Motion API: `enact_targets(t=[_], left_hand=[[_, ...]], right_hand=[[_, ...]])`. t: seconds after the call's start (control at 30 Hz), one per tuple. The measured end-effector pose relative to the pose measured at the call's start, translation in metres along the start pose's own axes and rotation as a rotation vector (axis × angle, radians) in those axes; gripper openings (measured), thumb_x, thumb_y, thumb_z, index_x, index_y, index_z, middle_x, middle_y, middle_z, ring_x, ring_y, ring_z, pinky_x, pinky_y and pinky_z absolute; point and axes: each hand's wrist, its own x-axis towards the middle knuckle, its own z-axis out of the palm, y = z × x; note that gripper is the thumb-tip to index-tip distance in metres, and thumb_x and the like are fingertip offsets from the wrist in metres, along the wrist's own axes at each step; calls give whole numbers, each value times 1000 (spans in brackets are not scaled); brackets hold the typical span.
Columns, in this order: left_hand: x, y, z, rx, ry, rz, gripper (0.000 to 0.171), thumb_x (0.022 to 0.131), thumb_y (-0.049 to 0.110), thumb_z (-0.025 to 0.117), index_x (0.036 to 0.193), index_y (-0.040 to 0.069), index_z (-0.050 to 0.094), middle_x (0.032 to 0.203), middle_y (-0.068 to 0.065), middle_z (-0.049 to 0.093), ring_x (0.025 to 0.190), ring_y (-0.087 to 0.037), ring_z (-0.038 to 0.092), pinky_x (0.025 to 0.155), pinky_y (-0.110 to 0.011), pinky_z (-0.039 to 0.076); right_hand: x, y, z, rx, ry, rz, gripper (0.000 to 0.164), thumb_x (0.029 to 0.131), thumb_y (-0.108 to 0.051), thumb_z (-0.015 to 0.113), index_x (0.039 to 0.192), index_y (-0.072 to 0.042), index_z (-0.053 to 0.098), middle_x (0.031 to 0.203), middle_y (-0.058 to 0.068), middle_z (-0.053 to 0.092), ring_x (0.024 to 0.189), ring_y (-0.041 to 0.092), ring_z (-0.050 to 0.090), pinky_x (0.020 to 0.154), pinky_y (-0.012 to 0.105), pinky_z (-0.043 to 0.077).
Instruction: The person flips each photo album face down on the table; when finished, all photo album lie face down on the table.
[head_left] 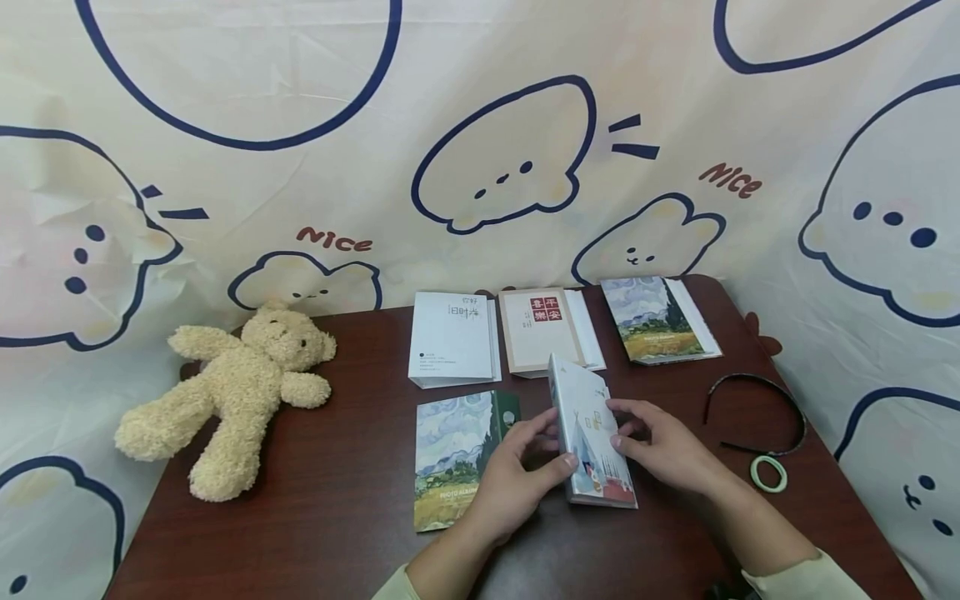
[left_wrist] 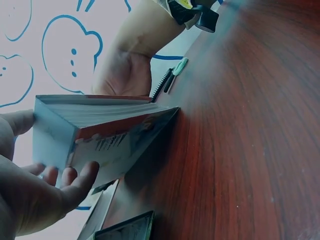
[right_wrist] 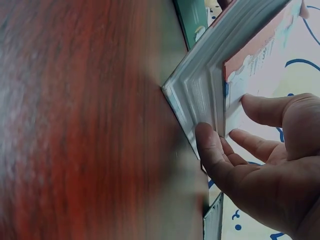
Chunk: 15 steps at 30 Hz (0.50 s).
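Observation:
Both hands hold a white photo album [head_left: 592, 442] with a painted scene and a red strip on its cover. It is tilted above the table's front middle, its spine toward the left. My left hand [head_left: 517, 471] grips the spine side; in the left wrist view its fingers [left_wrist: 82, 182] lie against the spine and lower cover. My right hand [head_left: 660, 442] holds the fore-edge side, and the right wrist view shows its fingers [right_wrist: 210, 142] at the page edges of the slightly spread album. Beside the left hand lies a landscape-covered photo album [head_left: 450, 458], partly hidden by that hand.
Along the back of the table [head_left: 337, 500] lie a white album [head_left: 450, 342], a cream album with red characters [head_left: 540, 333] and another landscape album [head_left: 652, 321]. A teddy bear [head_left: 247, 392] lies left. A black headband [head_left: 798, 417] and green ring [head_left: 768, 474] lie right.

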Motion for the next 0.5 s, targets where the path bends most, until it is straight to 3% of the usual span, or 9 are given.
enact_targets(t=[0.27,0.5], left_hand=[[-1,9,1,-5,14,-21,60,94,29,79,149,27,56,142,-6,52,123,-23,61,94,-35,54],[-2,13,1,-1,19,-23,59,93,29,79,148,27,56,141,-6,53,120,-23,61,91,-36,54]], right_hand=[[3,-5,3,64,-40,27,55,100,-22,70,151,-10,51,118,7,67,104,20,63,88,40,49],[5,-6,7,95,-57,26,55,101,-23,69,152,-11,51,123,8,67,108,19,65,91,38,50]])
